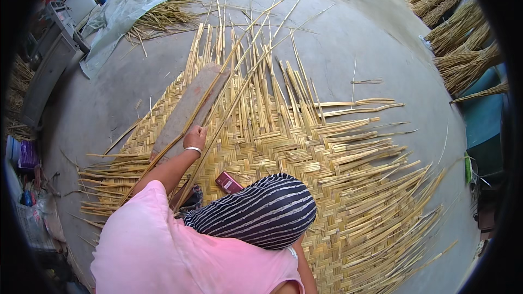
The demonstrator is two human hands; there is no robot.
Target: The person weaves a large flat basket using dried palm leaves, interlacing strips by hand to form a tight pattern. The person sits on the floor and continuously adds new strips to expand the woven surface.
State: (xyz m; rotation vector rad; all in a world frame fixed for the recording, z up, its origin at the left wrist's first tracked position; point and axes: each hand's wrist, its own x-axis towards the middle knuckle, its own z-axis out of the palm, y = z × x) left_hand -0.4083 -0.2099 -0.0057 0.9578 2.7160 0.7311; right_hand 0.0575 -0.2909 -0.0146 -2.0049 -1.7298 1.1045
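My left hand [195, 138], with a white bangle at its wrist, is closed around a long reed strip [206, 97]. This strip slants from beside my left forearm toward the far edge of the mat. Beneath it, a flat wooden board [188, 98] lies on a partly woven reed mat [250, 155]. Other long strips [235, 98] cross the mat just right of the hand. My right forearm [306, 269] shows at the lower edge; its hand is hidden behind my knee in striped trousers [256, 212].
A small dark-red box [229, 183] lies on the mat by my knee. Loose reed ends fan out at the mat's left, far and right sides. A plastic sheet [128, 13] partly covers a reed pile [166, 16] at the far left. Straw bundles [463, 49] stand at the far right.
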